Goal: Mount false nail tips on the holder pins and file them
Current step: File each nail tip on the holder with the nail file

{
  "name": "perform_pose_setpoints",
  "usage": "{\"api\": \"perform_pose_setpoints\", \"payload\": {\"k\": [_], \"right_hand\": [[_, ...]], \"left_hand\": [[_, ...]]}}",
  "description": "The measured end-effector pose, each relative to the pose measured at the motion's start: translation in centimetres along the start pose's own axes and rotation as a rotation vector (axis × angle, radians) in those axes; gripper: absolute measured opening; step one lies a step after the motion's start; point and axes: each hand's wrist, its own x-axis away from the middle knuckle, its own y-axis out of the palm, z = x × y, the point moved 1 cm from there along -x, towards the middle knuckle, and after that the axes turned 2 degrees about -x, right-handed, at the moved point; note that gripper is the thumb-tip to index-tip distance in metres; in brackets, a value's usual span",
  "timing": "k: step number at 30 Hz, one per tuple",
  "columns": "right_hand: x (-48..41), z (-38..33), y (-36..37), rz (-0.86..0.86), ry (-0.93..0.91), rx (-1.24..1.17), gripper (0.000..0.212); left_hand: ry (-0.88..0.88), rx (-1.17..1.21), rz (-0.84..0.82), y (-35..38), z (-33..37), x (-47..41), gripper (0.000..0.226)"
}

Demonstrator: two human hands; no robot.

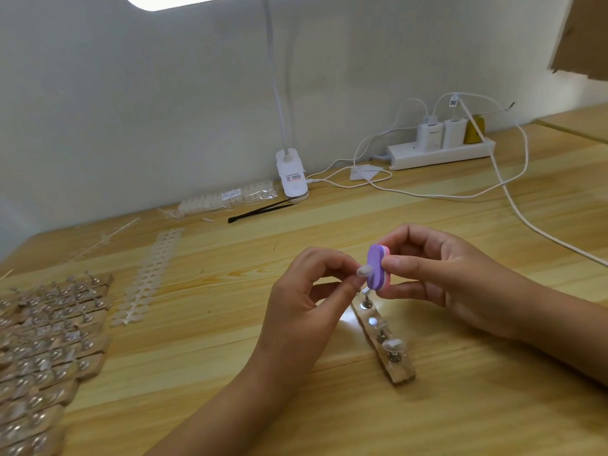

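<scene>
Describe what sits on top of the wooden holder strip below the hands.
Upright metal pins stand along the holder strip; the nearest pin carries a clear nail tip, and one socket shines bare. The strip's far end is hidden behind the left hand and the purple file.

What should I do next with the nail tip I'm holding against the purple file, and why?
Probably stroke the file block across the nail tip: your left hand pinches the tip against the block and your right hand grips the block, ready for filing.

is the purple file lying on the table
No, the right hand holds the purple file up against the nail tip pinched in the left hand.
</scene>
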Motion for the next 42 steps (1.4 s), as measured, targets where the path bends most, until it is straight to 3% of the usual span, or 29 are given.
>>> {"api": "perform_pose_setpoints", "payload": {"k": [7, 11, 15, 19, 23, 27, 39, 42], "right_hand": [[0.0, 0.0, -0.2, 0.008, -0.01, 0.003, 0.019], [0.2, -0.2, -0.3, -0.081, 0.028, 0.069, 0.017], [0.0, -0.2, -0.6, -0.006, -0.025, 0.078, 0.019], [0.2, -0.5, -0.6, -0.085, 0.007, 0.133, 0.02], [0.0, -0.2, -0.7, -0.015, -0.024, 0.129, 0.019], [0.1, -0.4, -0.9, -0.076, 0.032, 0.182, 0.024], [-0.1, -0.6, -1.0, -0.019, 0.02, 0.207, 0.022], [0.0, -0.6, -0.9, -0.046, 0.028, 0.182, 0.022]], "left_hand": [[0.045, -0.058, -0.012, 0.0, 0.1, 0.0, 0.003], [0.049, -0.078, -0.006, 0.0, 0.0, -0.1, 0.004], [0.061, -0.095, -0.013, 0.1, 0.1, 0.0, 0.002], [0.049, -0.127, 0.001, 0.0, 0.1, 0.1, 0.005], [0.081, -0.158, -0.015, 0.1, 0.4, 0.0, 0.006], [0.051, -0.16, -0.002, 0.0, 0.2, 0.0, 0.006], [0.135, -0.221, -0.047, 0.4, 0.6, 0.3, 0.004], [0.071, -0.201, -0.002, 0.1, 0.3, 0.2, 0.006]]}}
